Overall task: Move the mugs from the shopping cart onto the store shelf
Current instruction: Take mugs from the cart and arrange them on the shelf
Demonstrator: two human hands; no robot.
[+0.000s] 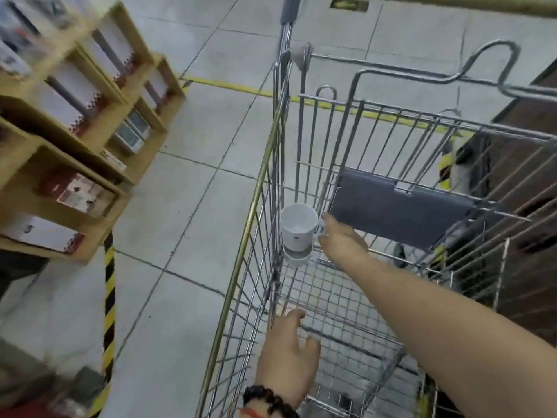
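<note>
Two white mugs stand stacked in the near-left corner of the wire shopping cart [316, 297]. The top mug [297, 226] sits upright in the lower mug [297, 258], of which only the rim shows. My right hand [340, 241] reaches into the cart and grips the top mug's handle. My left hand [287, 356], with a dark bead bracelet at the wrist, holds the cart's left side wall from outside, fingers curled over the wires. The wooden store shelf [75, 137] stands to the left across the aisle, blurred.
A grey fold-down seat flap [398, 211] hangs at the cart's handle end. The shelf holds boxed goods and price tags. Yellow-black hazard tape [109, 297] runs down the tiled floor between shelf and cart. A dark brick-like wall [530, 267] stands on the right.
</note>
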